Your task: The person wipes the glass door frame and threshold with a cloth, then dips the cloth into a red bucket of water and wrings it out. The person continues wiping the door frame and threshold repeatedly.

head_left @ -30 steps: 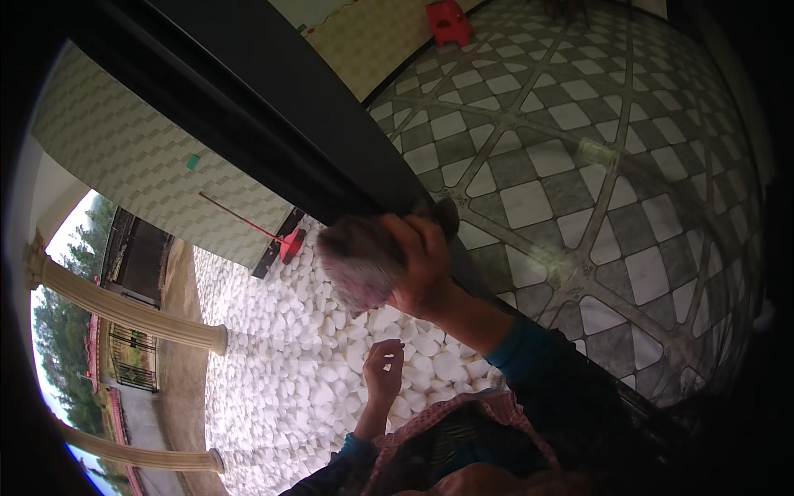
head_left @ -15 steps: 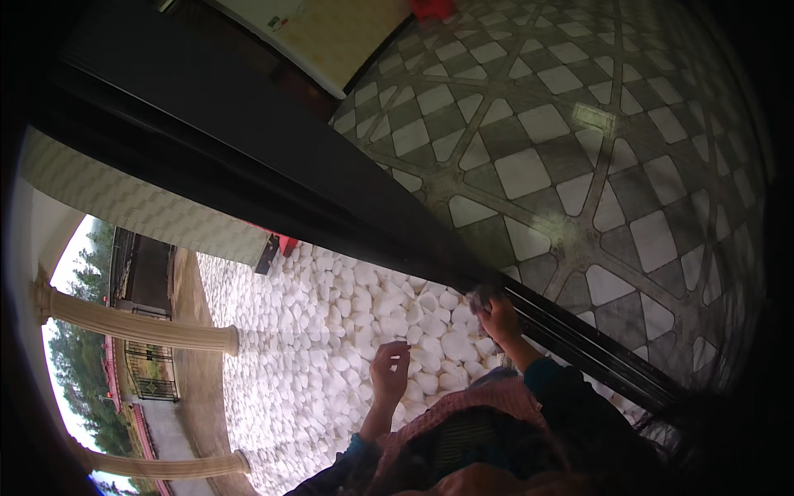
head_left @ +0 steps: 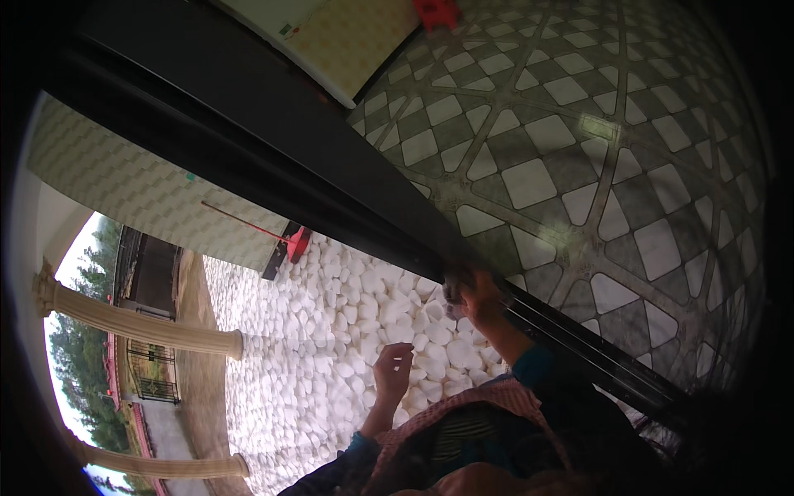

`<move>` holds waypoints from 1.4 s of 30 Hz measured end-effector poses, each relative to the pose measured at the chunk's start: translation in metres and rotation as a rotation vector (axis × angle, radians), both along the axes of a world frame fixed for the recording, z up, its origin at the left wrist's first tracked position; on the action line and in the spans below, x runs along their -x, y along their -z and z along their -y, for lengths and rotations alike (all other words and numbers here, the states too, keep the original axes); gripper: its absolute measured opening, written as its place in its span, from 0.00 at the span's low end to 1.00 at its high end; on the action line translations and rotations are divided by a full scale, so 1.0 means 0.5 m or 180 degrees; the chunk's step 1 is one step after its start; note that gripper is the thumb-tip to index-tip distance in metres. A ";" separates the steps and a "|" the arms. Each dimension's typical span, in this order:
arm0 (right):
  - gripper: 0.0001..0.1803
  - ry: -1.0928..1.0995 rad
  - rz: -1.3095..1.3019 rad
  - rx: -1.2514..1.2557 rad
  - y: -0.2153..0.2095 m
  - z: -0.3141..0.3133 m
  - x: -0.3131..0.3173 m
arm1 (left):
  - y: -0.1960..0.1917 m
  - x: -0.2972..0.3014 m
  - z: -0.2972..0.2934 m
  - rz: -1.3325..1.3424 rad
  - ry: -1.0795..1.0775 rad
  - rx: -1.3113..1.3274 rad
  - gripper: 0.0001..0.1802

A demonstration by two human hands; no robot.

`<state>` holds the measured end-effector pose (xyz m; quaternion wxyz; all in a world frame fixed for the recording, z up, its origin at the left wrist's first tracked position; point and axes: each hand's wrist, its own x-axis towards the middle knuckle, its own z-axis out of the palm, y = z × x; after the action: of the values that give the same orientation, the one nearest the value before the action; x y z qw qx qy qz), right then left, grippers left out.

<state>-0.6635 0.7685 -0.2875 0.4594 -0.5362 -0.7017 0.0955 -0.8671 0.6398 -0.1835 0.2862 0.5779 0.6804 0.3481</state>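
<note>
My right hand point(head_left: 484, 302) is closed round a bunched grey cloth point(head_left: 452, 298), which presses against the edge of a long black door frame point(head_left: 331, 178). Part of the cloth is hidden under the fingers, and the spot is dark. Lower and to the left, my left hand point(head_left: 392, 370) hangs in the air over the white pebble-patterned floor point(head_left: 356, 314). Its fingers are loosely curved, with a small gap between them and the thumb. Nothing shows in it.
Black track rails point(head_left: 587, 347) run to the lower right. Beyond the frame lies a grey-and-white tiled floor point(head_left: 529, 182). A red broom or dustpan point(head_left: 298, 245) leans by the tiled wall point(head_left: 157, 178). A red object point(head_left: 436, 12) stands far off. Cream columns point(head_left: 145, 325) rise at the left.
My right hand has slid up and left along the black frame with the cloth. My left hand stays nearly in place. The view has shifted slightly, showing more of the red broom.
</note>
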 end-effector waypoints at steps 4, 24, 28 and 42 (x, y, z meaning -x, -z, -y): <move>0.13 0.0018 -0.0108 0.1225 0.080 0.048 -0.068 | 0.007 -0.005 -0.009 -0.0193 0.0338 -0.0193 0.08; 0.12 -0.2202 -0.2630 -0.1667 -0.810 -0.066 -0.105 | -0.041 -0.068 -0.027 0.0103 0.0573 -0.0590 0.12; 0.18 -0.1110 -0.1476 -0.3276 -1.131 -0.136 -0.079 | -0.040 -0.051 -0.023 0.0245 0.0297 -0.1000 0.09; 0.20 0.0144 0.0106 -0.3848 -1.034 -0.165 0.043 | 0.032 0.020 -0.047 0.0336 -0.0352 -0.0757 0.09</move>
<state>-0.6848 0.8510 0.2297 0.6735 -0.1964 -0.6271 -0.3383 -0.8771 0.6634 -0.1996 0.2315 0.5502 0.6492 0.4714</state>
